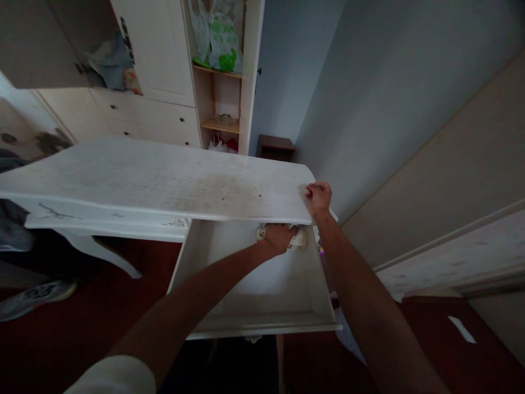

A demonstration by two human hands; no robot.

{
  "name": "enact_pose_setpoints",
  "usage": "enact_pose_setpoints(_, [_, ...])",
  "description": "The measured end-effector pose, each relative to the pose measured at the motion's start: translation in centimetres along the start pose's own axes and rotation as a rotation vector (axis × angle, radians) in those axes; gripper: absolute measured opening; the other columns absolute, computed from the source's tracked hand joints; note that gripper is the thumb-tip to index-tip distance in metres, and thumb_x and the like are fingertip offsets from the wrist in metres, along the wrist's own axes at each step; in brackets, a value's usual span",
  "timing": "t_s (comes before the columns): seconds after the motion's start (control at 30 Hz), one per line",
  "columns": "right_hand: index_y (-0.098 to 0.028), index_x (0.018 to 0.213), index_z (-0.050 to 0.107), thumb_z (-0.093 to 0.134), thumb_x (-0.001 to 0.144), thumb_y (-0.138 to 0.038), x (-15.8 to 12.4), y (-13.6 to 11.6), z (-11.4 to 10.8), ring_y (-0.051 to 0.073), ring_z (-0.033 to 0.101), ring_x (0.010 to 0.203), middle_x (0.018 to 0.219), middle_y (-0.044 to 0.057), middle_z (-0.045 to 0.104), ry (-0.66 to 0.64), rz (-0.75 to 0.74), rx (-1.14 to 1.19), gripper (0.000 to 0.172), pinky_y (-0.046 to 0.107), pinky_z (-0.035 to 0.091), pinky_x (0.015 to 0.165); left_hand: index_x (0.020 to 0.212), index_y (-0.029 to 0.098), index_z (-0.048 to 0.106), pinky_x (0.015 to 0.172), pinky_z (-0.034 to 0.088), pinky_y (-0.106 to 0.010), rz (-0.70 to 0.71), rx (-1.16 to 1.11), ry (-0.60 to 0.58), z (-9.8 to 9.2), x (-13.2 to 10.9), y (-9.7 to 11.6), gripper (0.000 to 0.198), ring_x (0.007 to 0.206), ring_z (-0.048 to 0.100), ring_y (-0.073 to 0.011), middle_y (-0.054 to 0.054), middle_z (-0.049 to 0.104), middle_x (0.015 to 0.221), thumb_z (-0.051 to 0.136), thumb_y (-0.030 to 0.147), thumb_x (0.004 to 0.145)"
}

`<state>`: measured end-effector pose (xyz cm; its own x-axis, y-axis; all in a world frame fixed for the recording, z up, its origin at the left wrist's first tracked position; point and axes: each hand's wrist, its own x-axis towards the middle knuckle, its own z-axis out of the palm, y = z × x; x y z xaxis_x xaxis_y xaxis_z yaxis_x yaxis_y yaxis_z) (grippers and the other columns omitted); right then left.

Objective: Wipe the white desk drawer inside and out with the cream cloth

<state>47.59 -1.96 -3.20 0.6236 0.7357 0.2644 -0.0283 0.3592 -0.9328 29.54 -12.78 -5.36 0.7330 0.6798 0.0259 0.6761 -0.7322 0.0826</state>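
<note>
My left hand (282,238) reaches into the pulled-out drawer (250,323) and presses a bunched cream cloth (301,239) against its floor, near the back right corner. The fingers are closed on the cloth, and parts of it stick out on both sides of the hand. At the right end of the white desk (197,169), my right hand (320,196) is at the corner of the top with its fingers curled in. Whether anything is in those fingers is hidden. Grey smudges and small dark specks mark the desk top.
Behind the desk stands a white wardrobe (164,54) with plastic bags (223,41) on an open shelf. A small brown cabinet (275,148) is by the wall. A shoe (36,298) shows at the left, over the red floor (159,268).
</note>
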Motion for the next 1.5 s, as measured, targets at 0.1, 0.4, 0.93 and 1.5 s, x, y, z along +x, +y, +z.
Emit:
enact_pose_setpoints(0.1, [-0.023,0.071,0.050,0.069,0.069,-0.013,0.2,0.2,0.0,0.005,0.050,0.044,0.060,-0.006,0.063,-0.009,0.003,0.014,0.021,0.015,0.042,0.043,0.138,0.027,0.060,0.095,0.048,-0.050,0.175,0.044,-0.021,-0.2,-1.2,-0.9,0.052,0.124,0.056,-0.0370,-0.015,0.060,0.141,0.067,0.030,0.086])
enact_pose_setpoints(0.4, [-0.023,0.072,0.051,0.064,0.068,-0.009,0.3,0.2,-0.1,0.005,0.050,0.045,0.060,-0.008,0.062,-0.011,0.010,0.012,0.020,0.014,0.041,0.042,0.128,0.034,0.069,0.099,0.047,-0.047,0.621,-0.034,-0.163,0.6,-6.5,2.8,0.047,0.117,0.062,-0.0331,-0.010,0.060,0.142,0.073,0.045,0.082])
enact_pose_setpoints(0.93, [-0.023,0.073,0.047,0.076,0.072,-0.012,0.2,-0.6,-0.5,0.005,0.051,0.046,0.061,-0.008,0.061,-0.067,0.066,0.125,0.032,0.013,0.045,0.043,0.127,0.024,0.064,0.094,0.053,-0.041,0.465,-0.171,-0.462,-2.6,-12.4,-1.0,0.059,0.114,0.065,-0.0324,-0.016,0.060,0.138,0.078,0.028,0.070])
enact_pose_setpoints(1.5, [-0.022,0.067,0.050,0.067,0.077,-0.002,-0.5,-1.5,-0.4,0.006,0.050,0.043,0.057,-0.006,0.061,-0.022,0.099,0.094,0.028,0.014,0.045,0.040,0.138,0.021,0.053,0.081,0.058,-0.044,0.046,-0.020,-0.616,-3.5,-20.2,-8.0,0.075,0.101,0.071,-0.0348,-0.019,0.062,0.131,0.076,0.013,0.068])
